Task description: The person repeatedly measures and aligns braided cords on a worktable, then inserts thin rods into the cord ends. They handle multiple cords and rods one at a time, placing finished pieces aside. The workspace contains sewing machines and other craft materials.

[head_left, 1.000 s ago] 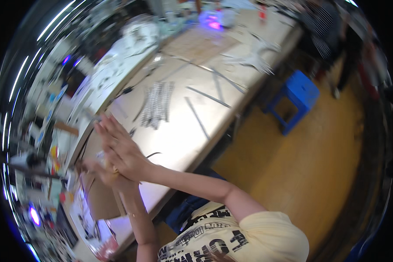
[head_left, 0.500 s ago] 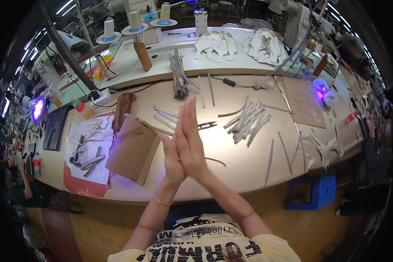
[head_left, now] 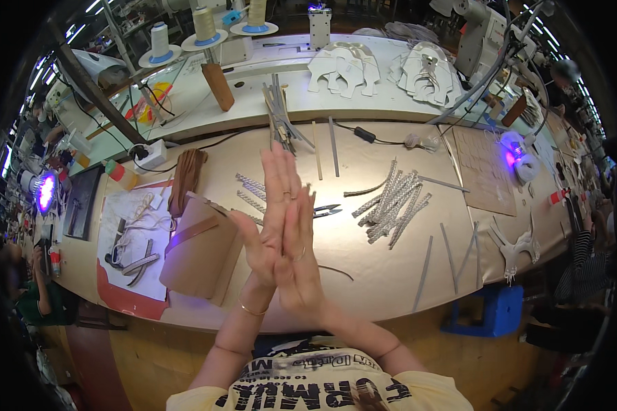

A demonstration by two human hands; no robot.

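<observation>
My left hand (head_left: 266, 236) and my right hand (head_left: 301, 274) are pressed palm to palm above the table, fingers stretched out. The left fingers reach farther forward than the right ones. Whether anything lies between the palms is hidden. Just left of the fingers are a few short braided cords (head_left: 251, 198), partly covered. A pair of thread snips (head_left: 327, 211) lies right of the hands, with a thin dark strip (head_left: 337, 272) nearer to me. Farther right sits a pile of silvery braided cords (head_left: 394, 205).
A bundle of flat strips (head_left: 279, 109) lies beyond my hands. Brown card pieces (head_left: 199, 253) and a white sheet (head_left: 134, 236) with cords are at left. Several grey strips (head_left: 424, 270) and a white cut-out (head_left: 514, 246) lie at right. Thread cones (head_left: 203, 27) stand behind.
The palms have slid against each other: my left hand has gone forward and my right hand back toward me. The view has shifted slightly.
</observation>
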